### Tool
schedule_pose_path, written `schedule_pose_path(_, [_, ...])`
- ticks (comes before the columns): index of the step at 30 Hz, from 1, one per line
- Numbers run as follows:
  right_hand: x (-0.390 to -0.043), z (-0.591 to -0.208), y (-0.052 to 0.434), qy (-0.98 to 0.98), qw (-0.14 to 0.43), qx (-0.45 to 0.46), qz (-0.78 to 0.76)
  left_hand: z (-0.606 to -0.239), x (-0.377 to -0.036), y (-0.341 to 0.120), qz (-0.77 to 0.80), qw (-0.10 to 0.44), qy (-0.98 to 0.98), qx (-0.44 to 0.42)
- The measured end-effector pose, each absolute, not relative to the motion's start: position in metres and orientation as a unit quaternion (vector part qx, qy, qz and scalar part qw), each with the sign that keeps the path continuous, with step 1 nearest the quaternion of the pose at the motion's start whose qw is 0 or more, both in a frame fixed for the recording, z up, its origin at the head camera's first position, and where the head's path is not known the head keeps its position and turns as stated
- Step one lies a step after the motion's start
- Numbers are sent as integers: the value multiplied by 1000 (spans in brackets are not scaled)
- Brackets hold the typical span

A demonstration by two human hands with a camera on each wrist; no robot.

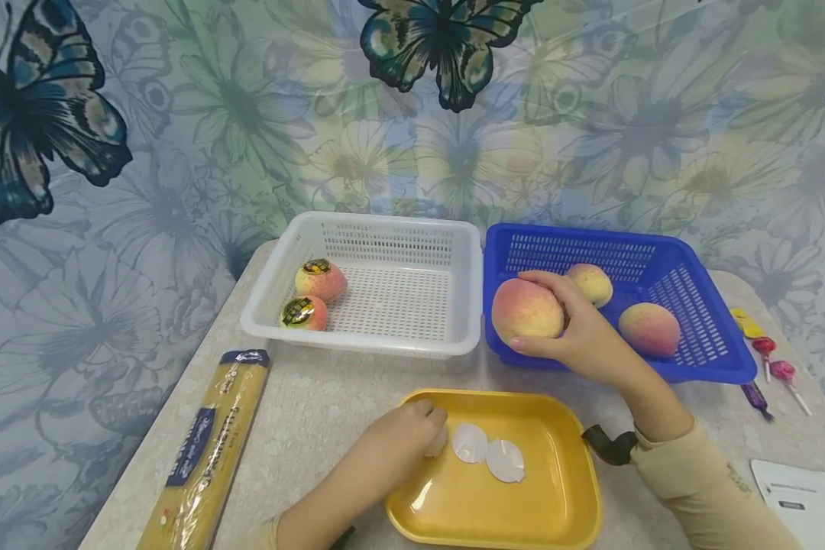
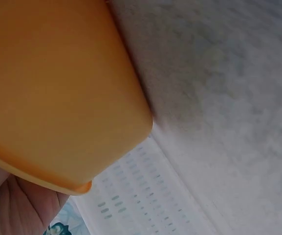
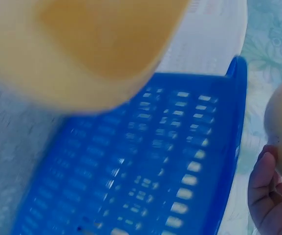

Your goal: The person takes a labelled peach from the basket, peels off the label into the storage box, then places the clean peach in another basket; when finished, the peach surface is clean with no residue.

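yellow plastic sits under your left hand (image 1: 402, 435): its fingers curl at the near-left part of the yellow tray (image 1: 564, 489), seemingly pinching a white sticker (image 1: 438, 441), though the head view does not show that grip clearly. two more round stickers (image 1: 488, 452) lie flat in the tray beside it. your right hand (image 1: 584, 336) is clamped on a large peach (image 1: 526, 310), fingers wrapped over its top and far side, holding it above the front-left corner of the blue basket (image 1: 701, 367).

the peach is big for that grip and smooth; if your fingers slacken it could drop onto the basket rim and roll onto the table (image 1: 316, 397), or bruise. the sticker is thin, so it may fold on itself or cling to your fingertip if you pinch it wrongly.

two other peaches (image 1: 649, 327) lie in the blue basket behind your hand. the white basket (image 1: 357, 336) just beside it holds two labelled peaches (image 1: 311, 298) at its left side. a spaghetti packet (image 1: 202, 458) lies to the left, lollipops (image 1: 777, 370) and a paper (image 1: 807, 500) to the right, none between your hands.
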State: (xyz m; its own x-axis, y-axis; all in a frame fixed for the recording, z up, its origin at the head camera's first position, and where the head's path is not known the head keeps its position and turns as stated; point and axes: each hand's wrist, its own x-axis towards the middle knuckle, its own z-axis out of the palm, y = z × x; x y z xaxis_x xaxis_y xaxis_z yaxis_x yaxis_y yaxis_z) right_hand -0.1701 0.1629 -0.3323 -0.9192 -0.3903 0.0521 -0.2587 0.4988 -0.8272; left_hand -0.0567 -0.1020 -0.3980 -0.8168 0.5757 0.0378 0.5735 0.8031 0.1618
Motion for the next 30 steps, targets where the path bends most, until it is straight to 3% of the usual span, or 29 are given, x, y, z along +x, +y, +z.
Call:
schedule_pose_path(9, [-174,-336,180,868,65,-180,-458,-399,-55,-95,43,1,955,294])
schedule_pose_path(21, [-193,-348,213,893,2,-172,-416,-401,-50,-88,-31,-23,956,291])
schedule_pose_path(26, [-203,-346,234,907,-13,-123,-404,-406,-49,-85,-57,-40,958,278])
schedule_pose_path(30, [-216,-345,257,907,-28,-70,-414,-406,-47,-83,-49,-14,962,269])
